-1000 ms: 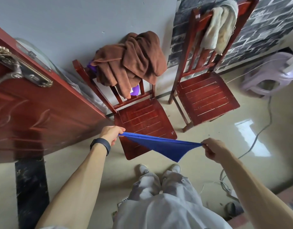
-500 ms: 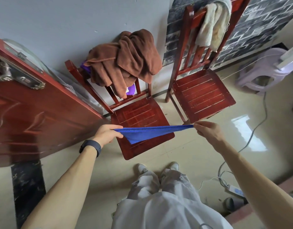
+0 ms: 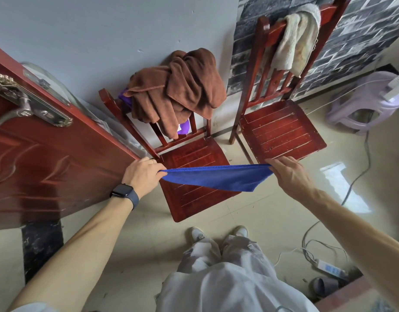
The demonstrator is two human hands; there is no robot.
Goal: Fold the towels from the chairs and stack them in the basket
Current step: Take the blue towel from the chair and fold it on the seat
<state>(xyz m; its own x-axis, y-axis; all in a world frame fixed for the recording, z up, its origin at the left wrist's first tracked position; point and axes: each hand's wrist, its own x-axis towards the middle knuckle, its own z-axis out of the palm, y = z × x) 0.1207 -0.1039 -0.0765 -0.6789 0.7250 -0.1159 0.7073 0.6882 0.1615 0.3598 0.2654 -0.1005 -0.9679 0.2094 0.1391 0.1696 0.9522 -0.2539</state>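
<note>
Blue microfibre towel (image 3: 218,180) held stretched over the red slatted wooden chair (image 3: 194,203). Grip: left hand (image 3: 142,174) and right hand (image 3: 288,174) each pinch one end. Towel possibly doubled.

Dark smartwatch (image 3: 122,190) on left wrist, pale baggy trousers (image 3: 218,257), white shoes (image 3: 197,235).

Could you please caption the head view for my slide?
Left hand and right hand hold a blue towel stretched over a red chair; brown towel and cream towel drape chair backs.
</note>
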